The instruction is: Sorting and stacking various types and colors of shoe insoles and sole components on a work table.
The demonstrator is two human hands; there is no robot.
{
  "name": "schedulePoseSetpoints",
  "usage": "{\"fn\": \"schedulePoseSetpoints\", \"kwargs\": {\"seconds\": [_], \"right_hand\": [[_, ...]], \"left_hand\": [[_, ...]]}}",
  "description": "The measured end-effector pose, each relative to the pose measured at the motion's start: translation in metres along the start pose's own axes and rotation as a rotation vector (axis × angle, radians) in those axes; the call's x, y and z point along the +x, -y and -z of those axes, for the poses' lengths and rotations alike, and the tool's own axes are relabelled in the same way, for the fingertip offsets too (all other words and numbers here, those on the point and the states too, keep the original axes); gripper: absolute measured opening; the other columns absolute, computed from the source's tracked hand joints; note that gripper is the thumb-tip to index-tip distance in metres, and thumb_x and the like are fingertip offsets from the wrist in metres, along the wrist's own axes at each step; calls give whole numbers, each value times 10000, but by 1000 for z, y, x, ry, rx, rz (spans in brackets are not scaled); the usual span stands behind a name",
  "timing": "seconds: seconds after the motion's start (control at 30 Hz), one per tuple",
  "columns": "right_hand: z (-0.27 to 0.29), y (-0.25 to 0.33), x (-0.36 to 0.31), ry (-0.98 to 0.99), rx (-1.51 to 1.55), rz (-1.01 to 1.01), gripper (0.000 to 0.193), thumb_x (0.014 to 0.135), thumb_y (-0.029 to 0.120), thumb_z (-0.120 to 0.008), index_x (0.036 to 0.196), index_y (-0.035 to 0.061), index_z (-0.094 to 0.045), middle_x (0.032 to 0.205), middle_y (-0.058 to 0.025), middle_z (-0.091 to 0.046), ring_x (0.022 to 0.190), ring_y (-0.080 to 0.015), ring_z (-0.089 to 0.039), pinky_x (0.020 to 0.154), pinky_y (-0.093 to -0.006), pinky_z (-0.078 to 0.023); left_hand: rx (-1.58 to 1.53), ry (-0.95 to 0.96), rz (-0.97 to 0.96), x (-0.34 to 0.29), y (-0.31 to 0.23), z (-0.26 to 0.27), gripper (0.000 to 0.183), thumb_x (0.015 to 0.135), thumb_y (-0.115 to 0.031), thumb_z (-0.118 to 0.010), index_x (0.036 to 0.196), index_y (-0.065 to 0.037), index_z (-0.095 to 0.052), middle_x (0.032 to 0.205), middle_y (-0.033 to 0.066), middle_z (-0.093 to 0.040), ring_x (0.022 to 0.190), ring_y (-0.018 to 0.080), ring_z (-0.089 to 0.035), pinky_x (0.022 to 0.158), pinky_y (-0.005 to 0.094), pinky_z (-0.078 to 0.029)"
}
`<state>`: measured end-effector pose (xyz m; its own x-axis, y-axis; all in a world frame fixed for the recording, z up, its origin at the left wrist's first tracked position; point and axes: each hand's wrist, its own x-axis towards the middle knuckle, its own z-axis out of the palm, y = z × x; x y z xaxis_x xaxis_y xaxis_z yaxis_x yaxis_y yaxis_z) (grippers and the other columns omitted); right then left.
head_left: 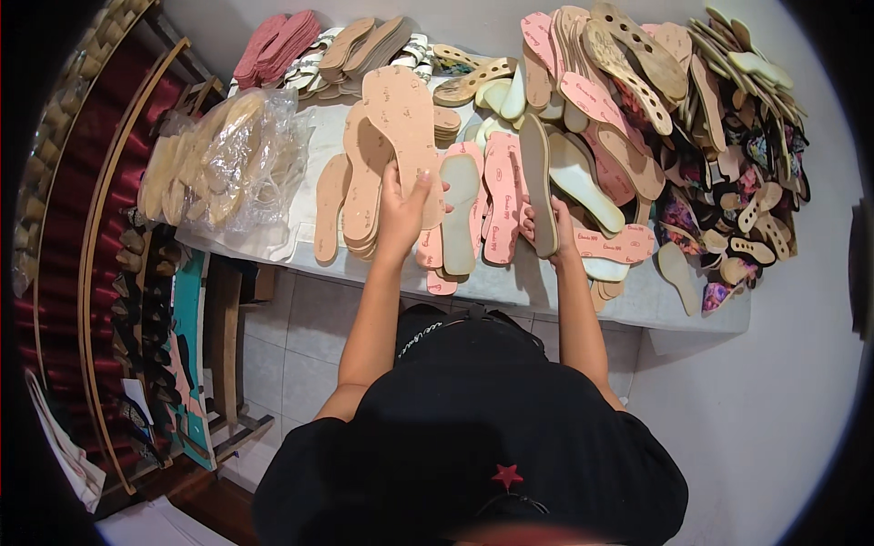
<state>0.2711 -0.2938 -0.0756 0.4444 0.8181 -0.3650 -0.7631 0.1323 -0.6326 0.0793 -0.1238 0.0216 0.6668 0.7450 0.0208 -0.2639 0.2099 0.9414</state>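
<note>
My left hand (403,207) is closed round the heel part of a tan shoe insole (401,105), its thumb lying on the upper face. Beneath and beside that piece lies a stack of matching tan insoles (362,173). My right hand (564,233) grips a shoe sole (538,168), tilted so that its narrow edge and dull grey-brown side show. Between the hands, pink printed insoles (503,205) and a pale grey-green sole (459,232) rest on the table. Another pale sole (583,182) lies just right of my right hand.
The white-covered table (305,205) carries a clear plastic bag (223,159) of beige soles at left. Dark pink insoles (276,47) are stacked at the back. Wooden soles with holes (628,77) and a heap of floral shoe parts (683,223) fill the right. A shoe rack (137,273) stands left.
</note>
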Motion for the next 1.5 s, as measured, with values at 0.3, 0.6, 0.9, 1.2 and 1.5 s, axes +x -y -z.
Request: {"fn": "schedulePoseSetpoints", "kwargs": {"seconds": [0.3,0.6,0.9,1.2,1.5], "right_hand": [[-4,-28,17,-212,-1005,309,458,851,346,-461,1123,-22,-483,870,-110,-539,780,-242,-528,730,-354,-445],[-93,-28,27,-364,-1233,344,538,754,354,-621,1137,-5,-501,1013,-210,-532,912,-326,-538,788,-399,-442],[-110,-119,39,-607,-1974,370,548,670,127,-669,1133,-36,-425,1027,-271,-511,847,-385,-550,730,-436,-464],[-104,-86,23,-729,-1079,397,466,693,49,-558,1138,-41,-450,845,-166,-570,736,-337,-540,681,-386,-449],[-157,-157,42,-612,-1917,415,442,622,121,-678,1005,33,-474,926,-165,-476,856,-334,-465,709,-453,-390]], "left_hand": [[-141,7,-42,6,-22,27,223,914,-137,-384,1093,-3,-399,946,149,-579,830,210,-613,658,320,-543],[53,48,-7,38,-45,64,216,815,-53,-591,1001,17,-505,932,75,-574,830,101,-535,730,227,-446],[-61,125,12,68,-48,94,229,828,-80,-589,1016,19,-503,931,74,-569,832,94,-531,738,227,-447],[-78,139,96,85,-58,128,274,848,-96,-563,1078,27,-478,992,94,-568,870,114,-557,750,241,-468],[-96,202,132,89,-51,143,251,851,-101,-562,1055,23,-484,989,89,-561,889,109,-537,799,236,-437]]}}
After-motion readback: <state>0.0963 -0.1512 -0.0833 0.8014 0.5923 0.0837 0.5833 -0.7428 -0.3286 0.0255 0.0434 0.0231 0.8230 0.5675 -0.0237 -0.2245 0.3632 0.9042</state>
